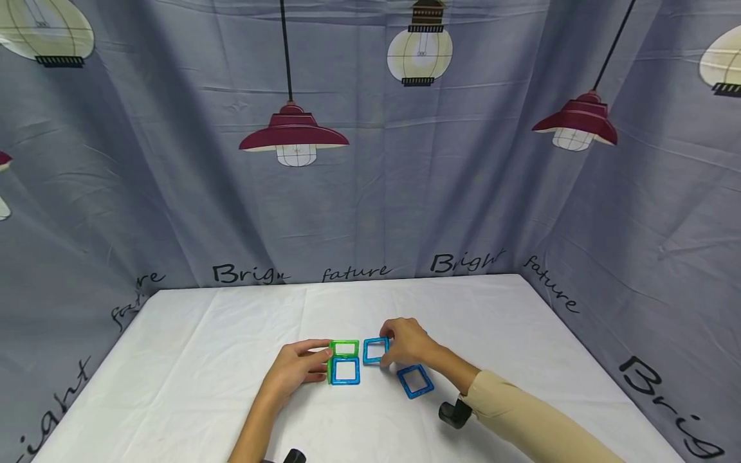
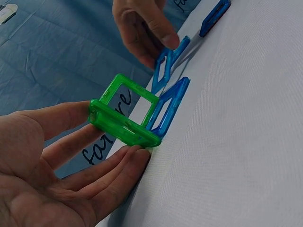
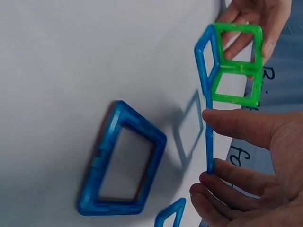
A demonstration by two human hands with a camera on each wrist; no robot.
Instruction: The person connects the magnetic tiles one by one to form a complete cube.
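Head view: two hollow green squares (image 2: 125,127) edge to edge with a joined blue square (image 1: 345,382).
Left hand (image 1: 292,368) grips the green pair; right hand (image 1: 408,341) pinches a held blue square (image 3: 209,141) just beside; a loose blue square (image 1: 404,384) lies on the white table (image 1: 202,360), lamp-print curtain (image 1: 359,218) behind.

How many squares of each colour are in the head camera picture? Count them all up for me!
Green plastic square frames: 2
Blue plastic square frames: 3
Total: 5
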